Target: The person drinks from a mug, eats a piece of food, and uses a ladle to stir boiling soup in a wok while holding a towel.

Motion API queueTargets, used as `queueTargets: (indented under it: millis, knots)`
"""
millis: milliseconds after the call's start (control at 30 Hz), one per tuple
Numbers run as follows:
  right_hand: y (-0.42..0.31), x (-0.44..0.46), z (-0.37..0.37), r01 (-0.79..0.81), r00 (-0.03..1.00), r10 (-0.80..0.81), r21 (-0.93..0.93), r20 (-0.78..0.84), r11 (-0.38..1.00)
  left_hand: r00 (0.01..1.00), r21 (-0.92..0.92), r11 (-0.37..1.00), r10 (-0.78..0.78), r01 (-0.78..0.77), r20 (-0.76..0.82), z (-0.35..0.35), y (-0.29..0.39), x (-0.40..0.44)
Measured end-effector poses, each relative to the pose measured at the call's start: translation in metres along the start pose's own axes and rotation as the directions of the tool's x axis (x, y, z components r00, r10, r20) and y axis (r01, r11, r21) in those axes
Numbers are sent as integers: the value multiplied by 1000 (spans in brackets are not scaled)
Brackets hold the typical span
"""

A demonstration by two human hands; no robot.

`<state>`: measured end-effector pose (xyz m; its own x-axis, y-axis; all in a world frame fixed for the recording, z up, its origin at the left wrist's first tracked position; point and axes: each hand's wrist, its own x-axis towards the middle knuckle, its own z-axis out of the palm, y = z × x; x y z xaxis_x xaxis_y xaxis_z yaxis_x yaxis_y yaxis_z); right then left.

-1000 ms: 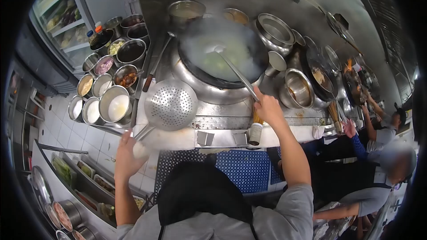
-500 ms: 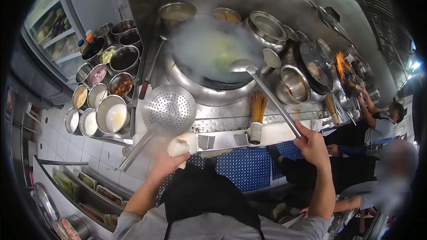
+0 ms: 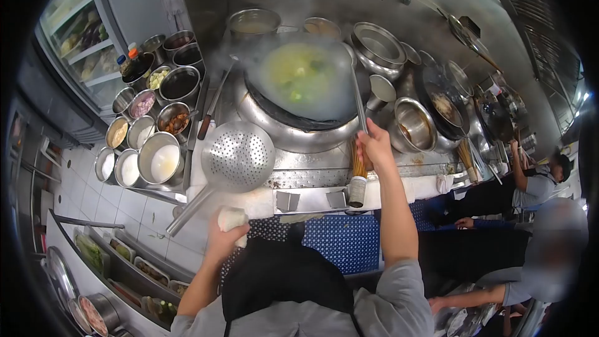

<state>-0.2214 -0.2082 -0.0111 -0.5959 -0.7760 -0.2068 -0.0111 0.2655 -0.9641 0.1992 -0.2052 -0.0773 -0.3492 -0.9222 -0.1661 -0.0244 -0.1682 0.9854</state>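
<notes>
My right hand (image 3: 376, 145) is closed around the long handle of a metal ladle (image 3: 359, 103). The handle reaches over the right rim of a large steaming wok (image 3: 306, 125), and steam blurs the ladle's bowl near the far right edge. Inside the wok, green food (image 3: 297, 90) sits in cloudy liquid. Low in front of me, my left hand (image 3: 226, 237) grips a folded white cloth (image 3: 233, 218). Just ahead of it lies a perforated strainer (image 3: 238, 157), its handle pointing toward the lower left. A bamboo wok brush (image 3: 357, 188) stands by my right wrist.
Several seasoning pots (image 3: 160, 158) crowd the left side. Beyond the wok sit a soup pot (image 3: 254, 20) and stacked bowls (image 3: 379, 43). A metal bowl (image 3: 413, 126) and a second wok (image 3: 442, 103) are at right. Co-workers (image 3: 535, 181) stand along the right side.
My right hand has pushed forward and left, carrying the ladle to the wok's far side. Steam has thinned, showing the green food. My left hand has shifted slightly left. Flames at far right are gone.
</notes>
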Motion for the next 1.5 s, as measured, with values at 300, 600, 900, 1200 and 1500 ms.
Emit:
queueTargets:
  millis: [300, 600, 900, 1200, 1500]
  knots:
    - [-25, 41, 24, -328, 925, 199, 413, 325, 850, 998, -43, 999, -21, 18, -55, -2, -5, -19]
    - [-38, -51, -23, -167, 926, 196, -117, 324, 979, 991, 30, 996, -87, 84, 100, 8, -16, -5]
    - [-74, -156, -57, -31, 986, 108, -496, 128, 868, 973, 140, 989, -71, 41, 220, 10, -15, 9]
    - [-44, -115, -50, 124, 990, -36, -724, 136, 678, 967, 69, 997, -40, 24, 251, 18, -8, 13]
    - [-6, -29, -4, 54, 998, -55, 31, 19, 998, 982, -98, 995, 8, 11, 188, 5, -20, -5]
